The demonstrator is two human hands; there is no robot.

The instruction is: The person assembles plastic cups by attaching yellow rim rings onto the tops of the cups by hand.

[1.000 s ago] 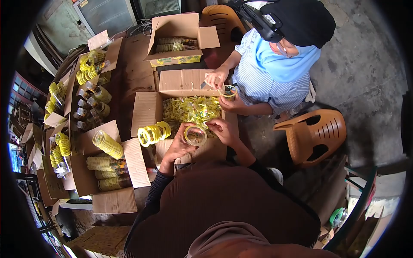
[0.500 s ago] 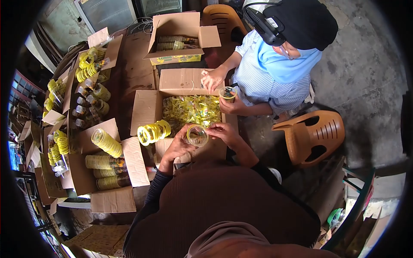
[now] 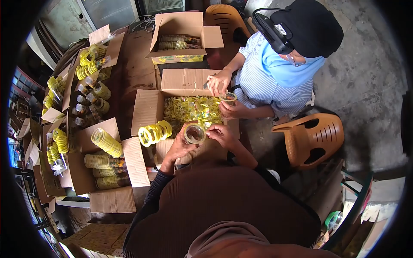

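Observation:
My left hand (image 3: pixel 177 148) is wrapped round a clear plastic cup (image 3: pixel 195 134), its round mouth turned up toward me. Against the right side of the cup's rim, my right hand (image 3: pixel 223 136) has its fingertips pinched together. Whether they also hold some small piece there is too small to tell. Just beyond both hands lies an open cardboard box (image 3: pixel 147 112) filled with thin yellow pieces (image 3: pixel 189 109). Left of my left hand, a row of yellow-rimmed cups or rings (image 3: pixel 155 132) rests at the box's near left corner.
Across the box a co-worker (image 3: pixel 275 81) holds a similar cup (image 3: pixel 229 98). Boxes with stacked yellow-rimmed cups (image 3: pixel 105 161) stand at left, another lemon-printed box (image 3: pixel 178 58) at the back. Capped containers (image 3: pixel 92 101) sit on the table. An orange plastic chair (image 3: pixel 312 139) stands at right.
My hands and the cup have shifted slightly left, and the cup's mouth faces up more. The co-worker's upper hand has moved right, closer above their cup.

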